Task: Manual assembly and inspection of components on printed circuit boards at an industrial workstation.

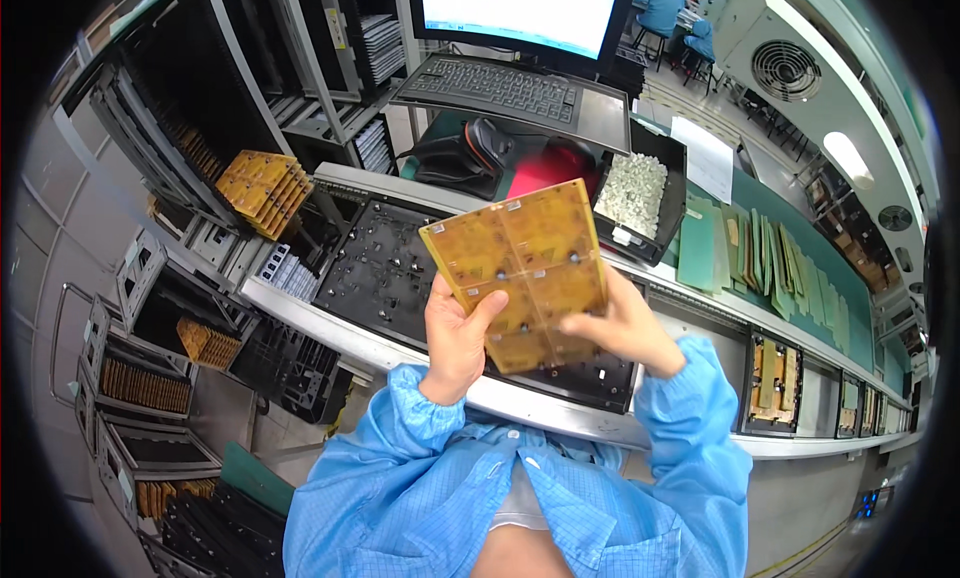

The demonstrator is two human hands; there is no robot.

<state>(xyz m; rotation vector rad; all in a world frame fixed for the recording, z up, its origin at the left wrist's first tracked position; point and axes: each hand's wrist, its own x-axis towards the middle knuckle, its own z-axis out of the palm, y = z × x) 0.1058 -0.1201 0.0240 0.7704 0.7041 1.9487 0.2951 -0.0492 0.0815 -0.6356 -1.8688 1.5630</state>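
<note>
A yellow-brown circuit board panel [530, 268], divided by lines into smaller sections, is held up and tilted in front of me. My left hand [460, 333] grips its left edge, with the thumb on the face towards me and the fingers behind. On the other side my right hand [630, 323] closes around the lower right edge; its thumb is slightly blurred against the board. Below the panel lies a black fixture tray [375, 268] with many small fittings, partly hidden by the board and my hands.
Left of the tray stands a stack of similar boards [265, 191], with racks of boards beyond. A barcode scanner [485, 148], keyboard [495, 88] and black bin of small white parts [632, 193] sit behind. Rightward, the conveyor carries a loaded fixture [773, 378]; green strips [760, 258] lie behind it.
</note>
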